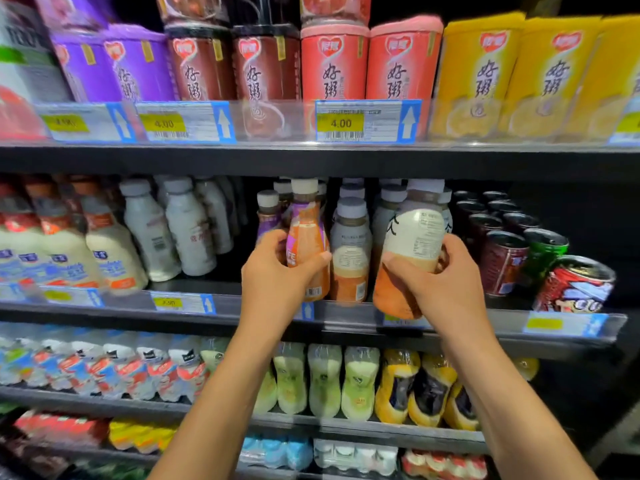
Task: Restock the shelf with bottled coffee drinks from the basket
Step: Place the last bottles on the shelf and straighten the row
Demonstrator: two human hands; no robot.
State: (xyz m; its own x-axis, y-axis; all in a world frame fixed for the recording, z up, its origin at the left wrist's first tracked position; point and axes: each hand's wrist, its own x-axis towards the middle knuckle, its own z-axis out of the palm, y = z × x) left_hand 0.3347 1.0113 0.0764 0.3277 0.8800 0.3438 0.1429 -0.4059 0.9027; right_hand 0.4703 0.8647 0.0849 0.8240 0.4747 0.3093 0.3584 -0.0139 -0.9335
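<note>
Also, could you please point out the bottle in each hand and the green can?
left-hand bottle (306, 223), head view, orange label
right-hand bottle (415, 230), head view, white label
green can (545, 261), head view, side wall

Across the top: purple cups (138, 64), dark-brown cups (201, 67), coral-red cups (334, 64), yellow cups (481, 74) — each with a red heart and black script. At centre, an orange-and-purple bottle (306, 233) with a cream cap; right of it, a white-over-tan bottle (415, 233), grey-capped. Price tags (367, 121): yellow on white, blue-ended.

1. The front rows are lit brightly and evenly, while the recesses behind are left black.
2. The bottles (52, 244) at the left edge are smeared by blur.
3. The shelf (311, 161) is bowed by wide-angle distortion.
4. Glints are caught on the cans (512, 237).
</note>
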